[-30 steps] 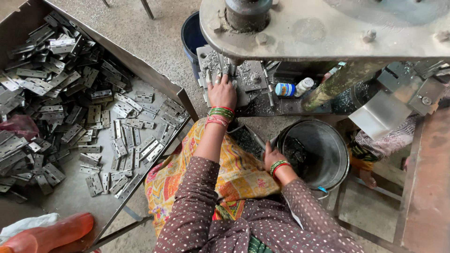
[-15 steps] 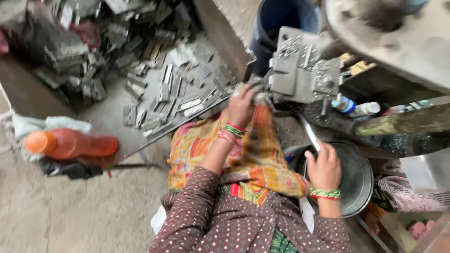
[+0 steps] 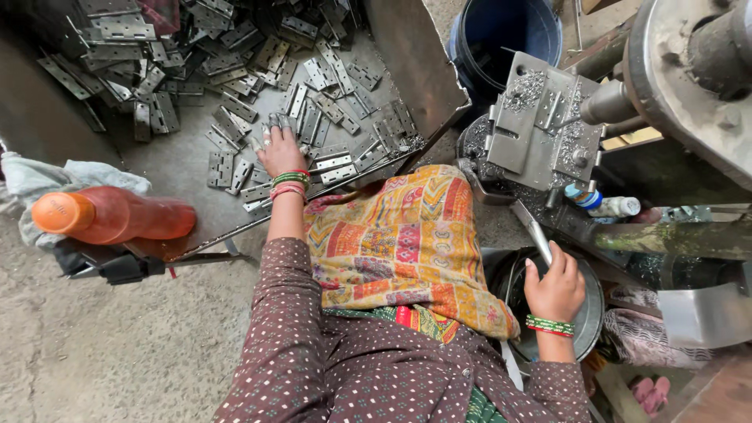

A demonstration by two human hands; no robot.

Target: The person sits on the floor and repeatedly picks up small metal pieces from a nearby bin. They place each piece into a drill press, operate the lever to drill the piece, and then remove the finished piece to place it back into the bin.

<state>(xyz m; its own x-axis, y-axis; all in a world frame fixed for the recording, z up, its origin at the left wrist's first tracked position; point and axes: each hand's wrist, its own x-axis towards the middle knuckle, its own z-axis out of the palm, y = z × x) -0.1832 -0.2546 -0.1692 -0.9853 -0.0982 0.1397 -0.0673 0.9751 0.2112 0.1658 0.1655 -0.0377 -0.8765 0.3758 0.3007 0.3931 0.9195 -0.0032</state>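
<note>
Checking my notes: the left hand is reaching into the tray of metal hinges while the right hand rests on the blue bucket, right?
Not quite. In the head view the left hand is in the hinges, but the right hand rests on the metal pan; the blue bucket stands farther off.

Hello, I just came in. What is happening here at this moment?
A seated person with a patterned cloth over the lap works beside a metal machine. The left hand reaches into a tray of loose metal hinges and touches them. The right hand grips a metal lever above a round steel pan.
</note>
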